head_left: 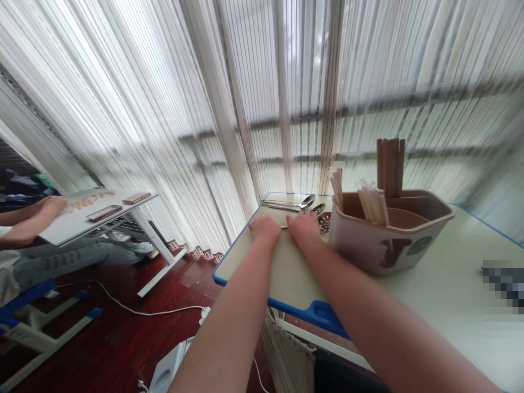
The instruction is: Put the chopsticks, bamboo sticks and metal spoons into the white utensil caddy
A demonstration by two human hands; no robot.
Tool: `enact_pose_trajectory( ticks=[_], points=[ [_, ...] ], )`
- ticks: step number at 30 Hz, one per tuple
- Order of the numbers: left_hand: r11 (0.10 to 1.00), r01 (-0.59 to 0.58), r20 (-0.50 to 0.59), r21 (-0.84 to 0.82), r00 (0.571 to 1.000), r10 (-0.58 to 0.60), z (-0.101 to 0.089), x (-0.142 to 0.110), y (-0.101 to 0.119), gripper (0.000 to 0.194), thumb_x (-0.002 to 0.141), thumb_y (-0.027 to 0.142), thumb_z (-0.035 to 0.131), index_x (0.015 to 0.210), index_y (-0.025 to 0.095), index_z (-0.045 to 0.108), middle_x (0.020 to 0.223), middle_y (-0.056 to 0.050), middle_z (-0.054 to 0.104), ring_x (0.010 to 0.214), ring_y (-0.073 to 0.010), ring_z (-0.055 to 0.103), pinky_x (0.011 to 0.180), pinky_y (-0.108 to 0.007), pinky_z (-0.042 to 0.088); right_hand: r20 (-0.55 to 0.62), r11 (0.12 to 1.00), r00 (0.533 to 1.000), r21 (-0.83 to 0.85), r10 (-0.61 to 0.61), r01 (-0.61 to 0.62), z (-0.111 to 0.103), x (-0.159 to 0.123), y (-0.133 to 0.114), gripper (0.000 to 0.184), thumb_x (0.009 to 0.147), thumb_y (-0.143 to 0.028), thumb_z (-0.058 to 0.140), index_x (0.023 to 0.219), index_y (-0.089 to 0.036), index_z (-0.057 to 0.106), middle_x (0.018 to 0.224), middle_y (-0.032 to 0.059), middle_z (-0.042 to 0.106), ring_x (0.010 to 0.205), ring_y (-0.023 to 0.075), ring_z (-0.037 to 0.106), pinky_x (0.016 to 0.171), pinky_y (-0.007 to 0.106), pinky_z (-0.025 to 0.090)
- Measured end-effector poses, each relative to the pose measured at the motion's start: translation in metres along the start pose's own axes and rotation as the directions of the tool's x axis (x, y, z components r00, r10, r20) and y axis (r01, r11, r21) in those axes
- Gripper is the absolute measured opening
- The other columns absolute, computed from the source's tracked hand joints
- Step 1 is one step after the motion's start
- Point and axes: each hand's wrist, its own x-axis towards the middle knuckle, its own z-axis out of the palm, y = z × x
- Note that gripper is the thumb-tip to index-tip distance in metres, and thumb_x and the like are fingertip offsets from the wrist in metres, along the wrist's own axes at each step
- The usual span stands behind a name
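Both my hands reach over the pale, blue-edged desk (pixel 286 273). My left hand (pixel 265 229) is closed around the left part of a thin metal handle. My right hand (pixel 303 228) is closed further along the same line, near the perforated round head of a skimmer (pixel 325 222). A short length of handle shows between the two fists; the rest is hidden by my fingers. Just beyond them lie a shiny metal spoon (pixel 308 202), its long handle pointing left, and another metal utensil head (pixel 318 209), partly covered by my right hand.
Right of my right arm stands a beige divided holder (pixel 368 245) with brown chopsticks (pixel 390 166) and wrapped sticks (pixel 374 204). Pleated curtains (pixel 164 109) hang behind. At left, another person's hands (pixel 53 206) rest at a white table (pixel 77 221) with small pieces. A cable (pixel 155 314) crosses the floor.
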Motion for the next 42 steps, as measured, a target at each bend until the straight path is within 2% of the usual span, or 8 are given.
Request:
enact_pose_trajectory(
  ticks=[6,12,16,20,26,34,39,42],
  points=[
    [0.998,0.041,-0.032,-0.045,0.999,-0.043,-0.002,0.002,-0.002,0.026,0.077,0.024,0.045,0.095,0.018,0.062,0.108,-0.012,0.062,0.105,-0.028,0.053,0.088,-0.04,0.038,-0.012,1.0,1.0,-0.013,-0.022,0.022,0.001,0.0,0.001,0.057,0.087,-0.048,0.035,0.108,-0.002,0.061,0.11,0.0222,0.058,0.108,0.0318,0.044,0.091,0.039,0.031],
    [0.987,0.088,-0.183,-0.131,0.977,-0.112,-0.005,0.001,-0.005,0.041,0.076,0.018,0.044,0.116,0.015,0.051,0.117,-0.014,0.056,0.109,-0.0269,0.049,0.089,-0.035,0.041,0.005,0.989,0.99,-0.042,-0.141,0.141,0.0,0.003,0.002,0.047,0.088,-0.036,0.035,0.103,-0.003,0.064,0.103,0.0218,0.062,0.102,0.0283,0.051,0.091,0.036,0.033],
    [0.997,0.028,-0.109,-0.076,0.993,-0.036,-0.003,0.001,-0.005,0.044,0.081,0.021,0.038,0.123,0.019,0.05,0.129,-0.01,0.05,0.118,-0.0271,0.043,0.095,-0.038,0.038,0.034,0.977,0.977,-0.032,-0.211,0.212,-0.003,0.003,0.004,0.035,0.084,-0.022,0.039,0.089,-0.006,0.069,0.092,0.0178,0.067,0.093,0.0234,0.056,0.09,0.031,0.033],
    [0.999,-0.031,-0.024,-0.014,0.999,0.031,0.002,0.003,-0.005,0.046,0.085,0.03,0.031,0.129,0.027,0.045,0.144,-0.004,0.036,0.13,-0.0285,0.029,0.101,-0.045,0.03,0.022,0.985,0.985,-0.018,-0.17,0.171,-0.006,0.002,0.006,0.036,0.083,-0.022,0.038,0.09,-0.007,0.07,0.089,0.0171,0.068,0.092,0.0252,0.057,0.082,0.032,0.037],
    [0.997,-0.07,0.033,0.039,0.997,0.069,0.003,0.002,-0.002,0.037,0.084,0.034,0.033,0.107,0.024,0.061,0.122,-0.01,0.056,0.117,-0.031,0.043,0.098,-0.052,0.026,0.007,0.993,0.993,-0.012,-0.116,0.116,-0.008,-0.004,0.004,0.037,0.083,-0.026,0.039,0.091,-0.01,0.071,0.092,0.0169,0.067,0.096,0.0276,0.054,0.079,0.035,0.038],
    [0.996,-0.064,-0.073,0.058,0.995,0.068,0.003,0.0,0.0,0.032,0.08,0.032,0.041,0.101,0.017,0.06,0.113,-0.015,0.055,0.106,-0.0307,0.047,0.09,-0.046,0.029,-0.002,0.993,0.994,-0.052,-0.106,0.106,-0.01,-0.014,-0.001,0.033,0.081,-0.028,0.041,0.088,-0.014,0.07,0.094,0.0156,0.066,0.099,0.0283,0.05,0.08,0.039,0.037],
    [1.0,-0.01,-0.131,0.004,0.991,0.011,0.001,-0.002,0.002,0.034,0.079,0.029,0.043,0.108,0.016,0.054,0.116,-0.016,0.051,0.109,-0.0308,0.044,0.09,-0.043,0.031,-0.094,0.987,0.988,-0.113,-0.125,0.115,-0.011,-0.017,-0.001,0.033,0.084,-0.03,0.039,0.084,-0.016,0.068,0.097,0.0134,0.064,0.098,0.0285,0.047,0.077,0.04,0.036],
    [0.997,-0.069,-0.176,-0.036,0.983,0.062,-0.005,-0.01,0.002,0.031,0.079,0.03,0.045,0.106,0.019,0.055,0.118,-0.013,0.049,0.112,-0.0286,0.041,0.092,-0.04,0.031,-0.117,0.985,0.984,-0.123,-0.136,0.122,-0.016,-0.019,-0.002,0.033,0.085,-0.03,0.038,0.088,-0.015,0.067,0.101,0.0138,0.062,0.099,0.0283,0.046,0.079,0.04,0.035]
  ],
)
